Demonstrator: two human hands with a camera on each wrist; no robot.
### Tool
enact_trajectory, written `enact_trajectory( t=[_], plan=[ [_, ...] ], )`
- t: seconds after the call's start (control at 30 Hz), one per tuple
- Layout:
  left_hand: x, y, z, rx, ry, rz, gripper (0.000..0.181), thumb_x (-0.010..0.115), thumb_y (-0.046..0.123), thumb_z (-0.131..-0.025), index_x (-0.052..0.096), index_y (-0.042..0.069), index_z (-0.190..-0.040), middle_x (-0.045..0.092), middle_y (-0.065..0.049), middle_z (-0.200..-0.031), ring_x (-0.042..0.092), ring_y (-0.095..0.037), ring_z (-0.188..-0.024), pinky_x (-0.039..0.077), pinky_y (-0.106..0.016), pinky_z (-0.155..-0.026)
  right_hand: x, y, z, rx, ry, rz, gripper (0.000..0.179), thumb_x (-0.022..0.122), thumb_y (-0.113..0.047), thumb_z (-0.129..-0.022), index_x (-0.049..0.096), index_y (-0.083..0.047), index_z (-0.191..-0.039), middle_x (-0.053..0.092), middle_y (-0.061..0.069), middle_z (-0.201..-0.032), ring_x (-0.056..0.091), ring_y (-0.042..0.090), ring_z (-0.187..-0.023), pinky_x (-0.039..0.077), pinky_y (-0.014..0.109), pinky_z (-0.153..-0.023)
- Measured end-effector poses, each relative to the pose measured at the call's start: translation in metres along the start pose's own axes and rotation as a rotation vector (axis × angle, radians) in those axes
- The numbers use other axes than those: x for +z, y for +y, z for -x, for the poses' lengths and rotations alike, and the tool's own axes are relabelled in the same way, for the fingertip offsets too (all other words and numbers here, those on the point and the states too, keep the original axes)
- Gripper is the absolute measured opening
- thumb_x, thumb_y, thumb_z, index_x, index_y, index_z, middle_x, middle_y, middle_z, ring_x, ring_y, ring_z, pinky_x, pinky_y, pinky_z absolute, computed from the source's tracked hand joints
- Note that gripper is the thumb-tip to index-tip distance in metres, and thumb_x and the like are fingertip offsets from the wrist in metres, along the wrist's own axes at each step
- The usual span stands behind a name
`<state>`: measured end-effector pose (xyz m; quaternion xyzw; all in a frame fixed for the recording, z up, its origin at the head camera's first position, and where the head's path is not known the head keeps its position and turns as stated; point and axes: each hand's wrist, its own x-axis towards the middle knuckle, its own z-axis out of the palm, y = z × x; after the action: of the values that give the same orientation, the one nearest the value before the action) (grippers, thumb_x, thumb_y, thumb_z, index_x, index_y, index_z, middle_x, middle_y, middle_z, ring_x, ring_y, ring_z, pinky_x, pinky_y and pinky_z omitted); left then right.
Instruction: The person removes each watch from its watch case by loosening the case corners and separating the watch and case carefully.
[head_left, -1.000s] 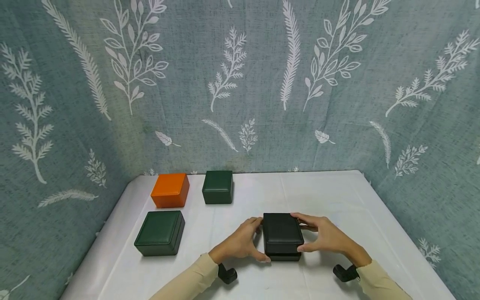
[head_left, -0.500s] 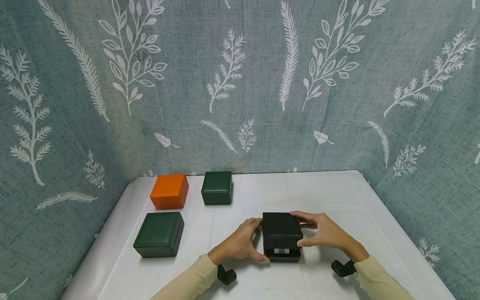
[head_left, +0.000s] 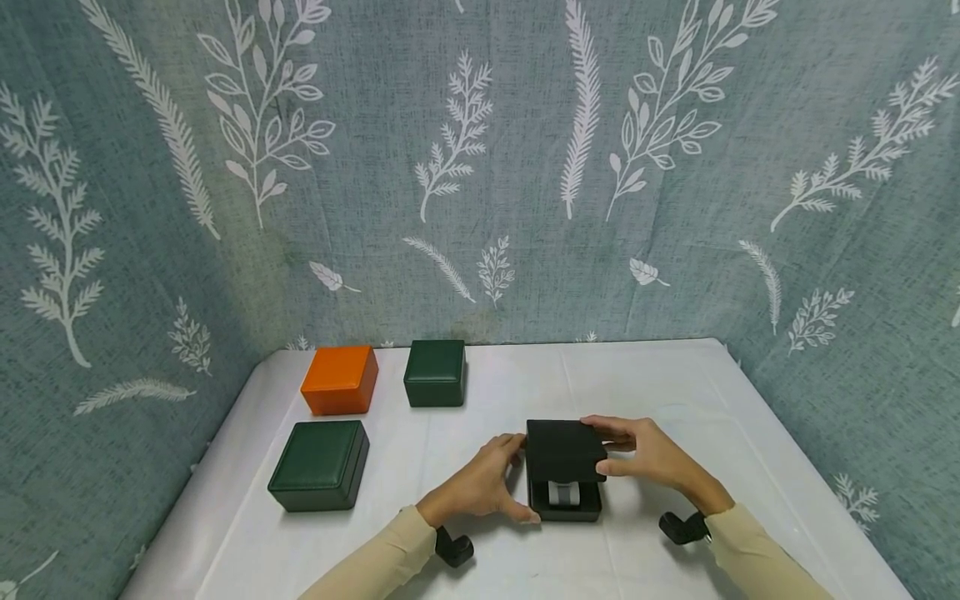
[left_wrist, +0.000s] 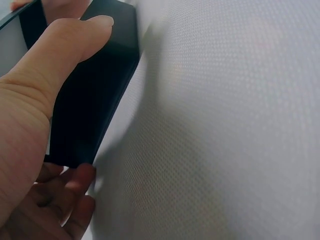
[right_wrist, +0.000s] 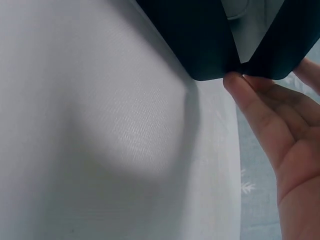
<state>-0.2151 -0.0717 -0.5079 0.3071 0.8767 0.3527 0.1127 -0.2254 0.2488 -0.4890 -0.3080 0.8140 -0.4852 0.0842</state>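
Since half a second ago the lid (head_left: 564,443) of the black box (head_left: 566,472) has swung higher at its front edge, my right hand (head_left: 643,458) rising with it, so the opening is wider and more of the pale insert (head_left: 564,494) shows inside. My left hand (head_left: 482,483) and the base (head_left: 564,515) have stayed put.

The black box sits between my two hands, close in front of me on the white table (head_left: 660,392). My left hand curls round the left side of the base, the thumb at its front left corner and the fingers reaching toward its rear left. In the left wrist view my thumb lies against the dark wall and my fingertips bend in near its lower corner. My right hand pinches the lid from the right, thumb at the front right corner, fingers toward the rear one. In the right wrist view one fingertip touches where lid and base meet, and a wedge of space stands open between them.

Well apart to the left of my hands are three shut boxes: a larger green box (head_left: 318,467) nearest me, an orange box (head_left: 339,381) behind it, and a smaller green box (head_left: 435,373) to the right of the orange one. A leaf-patterned cloth (head_left: 525,167) hangs behind the table.
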Motion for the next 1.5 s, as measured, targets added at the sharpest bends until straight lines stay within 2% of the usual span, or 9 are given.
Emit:
enact_trajectory(
  t=[0.5, 0.63, 0.7, 0.8, 0.93, 1.03, 1.13, 1.3, 1.5],
  plan=[
    [0.000, 0.001, 0.000, 0.005, 0.016, -0.023, 0.120, 0.100, 0.043, -0.062, 0.038, -0.004, -0.154, 0.049, -0.012, -0.144, 0.052, -0.017, -0.117, 0.048, -0.031, -0.100, -0.001, -0.002, -0.007, 0.089, 0.055, -0.002, 0.049, 0.063, -0.026, -0.102, 0.057, -0.010, -0.148, 0.058, 0.014, -0.145, 0.065, 0.033, -0.119, 0.056, 0.036, -0.091],
    [0.001, 0.000, 0.001, -0.001, 0.016, -0.031, 0.120, 0.100, 0.044, -0.062, 0.039, -0.004, -0.154, 0.050, -0.011, -0.143, 0.051, -0.017, -0.117, 0.048, -0.032, -0.100, 0.000, -0.001, -0.009, 0.093, 0.057, 0.014, 0.046, 0.059, -0.026, -0.105, 0.057, -0.011, -0.147, 0.058, 0.014, -0.145, 0.062, 0.034, -0.124, 0.053, 0.041, -0.096],
    [0.001, 0.000, 0.001, -0.002, 0.014, -0.036, 0.121, 0.100, 0.045, -0.062, 0.039, -0.004, -0.154, 0.050, -0.011, -0.142, 0.051, -0.017, -0.117, 0.048, -0.032, -0.101, 0.000, -0.002, -0.010, 0.119, 0.053, -0.003, 0.046, 0.056, -0.027, -0.107, 0.055, -0.007, -0.148, 0.059, 0.017, -0.143, 0.064, 0.034, -0.121, 0.052, 0.046, -0.099],
    [0.001, 0.000, 0.001, -0.005, 0.015, -0.045, 0.122, 0.100, 0.045, -0.062, 0.038, -0.005, -0.154, 0.050, -0.011, -0.142, 0.051, -0.017, -0.117, 0.047, -0.033, -0.102, -0.001, -0.005, -0.014, 0.199, 0.061, -0.048, 0.055, 0.050, -0.032, -0.110, 0.049, 0.006, -0.148, 0.062, 0.024, -0.136, 0.070, 0.032, -0.112, 0.051, 0.051, -0.102],
    [0.002, 0.000, 0.001, -0.008, 0.019, -0.057, 0.123, 0.100, 0.046, -0.062, 0.037, -0.006, -0.154, 0.049, -0.013, -0.143, 0.050, -0.018, -0.119, 0.046, -0.034, -0.105, -0.005, -0.008, -0.023, 0.290, 0.066, -0.129, 0.067, 0.039, -0.043, -0.112, 0.057, 0.019, -0.130, 0.070, 0.027, -0.115, 0.074, 0.036, -0.099, 0.054, 0.050, -0.097],
    [0.002, 0.000, 0.001, -0.010, 0.018, -0.064, 0.123, 0.099, 0.046, -0.062, 0.037, -0.005, -0.154, 0.048, -0.014, -0.145, 0.049, -0.019, -0.121, 0.045, -0.034, -0.107, -0.008, -0.011, -0.028, 0.317, 0.058, -0.173, 0.070, 0.035, -0.046, -0.112, 0.067, 0.016, -0.112, 0.074, 0.025, -0.104, 0.074, 0.040, -0.096, 0.057, 0.047, -0.093],
    [0.002, 0.000, 0.001, -0.010, 0.019, -0.069, 0.122, 0.100, 0.046, -0.062, 0.037, -0.005, -0.154, 0.048, -0.014, -0.145, 0.049, -0.019, -0.121, 0.046, -0.035, -0.106, -0.009, -0.012, -0.029, 0.331, 0.042, -0.197, 0.071, 0.035, -0.047, -0.111, 0.069, 0.015, -0.107, 0.074, 0.024, -0.100, 0.073, 0.041, -0.094, 0.059, 0.047, -0.087],
    [0.003, 0.000, 0.001, -0.001, 0.015, -0.073, 0.121, 0.099, 0.045, -0.062, 0.038, -0.005, -0.154, 0.049, -0.013, -0.144, 0.048, -0.019, -0.120, 0.046, -0.034, -0.106, -0.007, -0.010, -0.029, 0.342, 0.037, -0.226, 0.074, 0.033, -0.049, -0.111, 0.068, 0.016, -0.108, 0.074, 0.024, -0.096, 0.073, 0.042, -0.092, 0.061, 0.047, -0.077],
    [0.003, 0.000, 0.001, -0.008, 0.020, -0.063, 0.122, 0.100, 0.046, -0.062, 0.038, -0.005, -0.154, 0.049, -0.014, -0.145, 0.048, -0.020, -0.121, 0.045, -0.036, -0.107, -0.006, -0.007, -0.031, 0.349, 0.056, -0.236, 0.077, 0.029, -0.052, -0.111, 0.066, 0.015, -0.121, 0.075, 0.023, -0.099, 0.073, 0.041, -0.090, 0.062, 0.047, -0.074]
  ],
)
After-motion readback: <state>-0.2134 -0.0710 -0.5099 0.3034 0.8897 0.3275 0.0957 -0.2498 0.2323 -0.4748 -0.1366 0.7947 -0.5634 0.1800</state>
